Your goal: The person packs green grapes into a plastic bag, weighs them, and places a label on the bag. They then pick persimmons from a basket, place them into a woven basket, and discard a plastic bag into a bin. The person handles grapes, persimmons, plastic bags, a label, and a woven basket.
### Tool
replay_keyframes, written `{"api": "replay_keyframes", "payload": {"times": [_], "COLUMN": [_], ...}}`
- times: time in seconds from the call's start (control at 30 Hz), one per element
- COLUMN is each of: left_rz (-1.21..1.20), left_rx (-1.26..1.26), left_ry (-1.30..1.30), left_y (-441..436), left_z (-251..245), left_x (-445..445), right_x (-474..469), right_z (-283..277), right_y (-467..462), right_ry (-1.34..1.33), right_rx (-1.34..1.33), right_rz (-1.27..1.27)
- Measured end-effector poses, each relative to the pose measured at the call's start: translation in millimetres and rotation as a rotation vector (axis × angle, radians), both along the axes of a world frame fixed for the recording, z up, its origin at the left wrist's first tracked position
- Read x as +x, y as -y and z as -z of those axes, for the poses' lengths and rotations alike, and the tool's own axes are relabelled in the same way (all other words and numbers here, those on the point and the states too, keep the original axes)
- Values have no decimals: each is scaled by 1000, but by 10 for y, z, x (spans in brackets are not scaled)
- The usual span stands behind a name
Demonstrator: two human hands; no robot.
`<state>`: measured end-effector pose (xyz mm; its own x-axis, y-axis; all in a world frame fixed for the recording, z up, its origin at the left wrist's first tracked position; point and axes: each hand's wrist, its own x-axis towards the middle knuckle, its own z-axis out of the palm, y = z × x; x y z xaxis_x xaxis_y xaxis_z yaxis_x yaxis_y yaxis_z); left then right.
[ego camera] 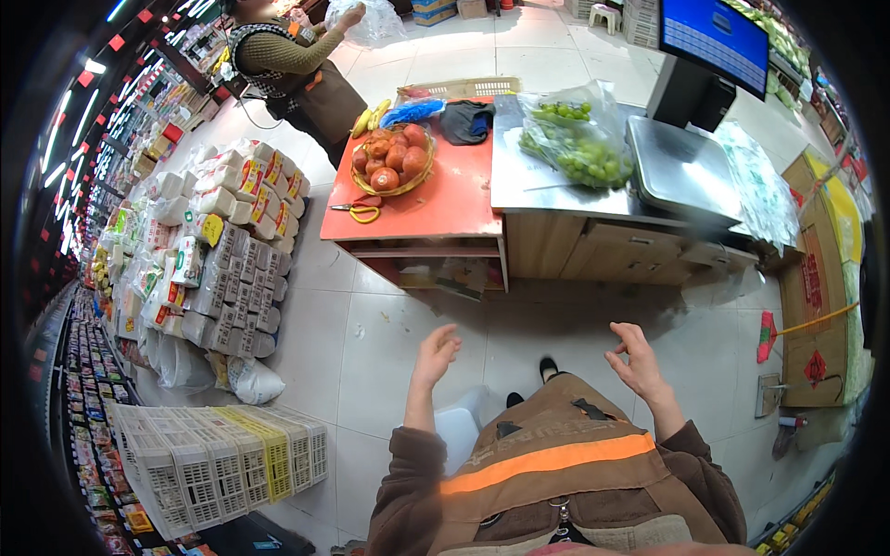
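My left hand [437, 353] hangs in front of me over the floor, fingers loosely bent and nothing in them. To its right, my right hand [634, 361] is also empty, with thumb and fingers apart. Neither touches the counter. On the orange-red tabletop [462, 191] sit a wicker basket [410, 191] of round reddish fruit [395, 154], scissors [363, 212] with yellow-and-red handles, bananas [370, 119] and a dark cloth item [466, 123]. A clear plastic bag of green grapes [580, 149] rests on the metal counter, left of a scale with a steel platform [681, 167].
A screen [715, 43] stands behind the scale, with plastic bags [758, 184] beside it. Stacked tissue packs [233, 278] and white and yellow crates [222, 459] stand left. A white stool [457, 434] is by my legs. Another person [299, 69] handles clear plastic beyond the table.
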<state>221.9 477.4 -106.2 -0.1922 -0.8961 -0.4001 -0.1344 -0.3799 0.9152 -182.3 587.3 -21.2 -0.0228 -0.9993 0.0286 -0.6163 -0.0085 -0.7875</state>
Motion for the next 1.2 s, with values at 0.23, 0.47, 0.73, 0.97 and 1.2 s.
{"api": "replay_keyframes", "payload": {"times": [0.23,0.47,0.73,0.97,1.2], "left_rz": [-141,-117,261,289,173], "left_rx": [-67,-5,-183,-370,-341], "left_ry": [53,22,-179,-61,119], "left_y": [1145,1806,3569,4803,5138], "left_z": [-204,-531,-687,-681,-318], "left_x": [46,54,-722,-2306,-3302], "right_x": [-36,-227,-412,-465,-730], "right_z": [141,-548,-627,-383,-512], "right_y": [1633,2942,3862,3927,3984], "right_ry": [165,22,-375,524,1039], "right_rx": [-28,-714,-529,-506,-537], "right_rz": [-27,322,663,721,699]}}
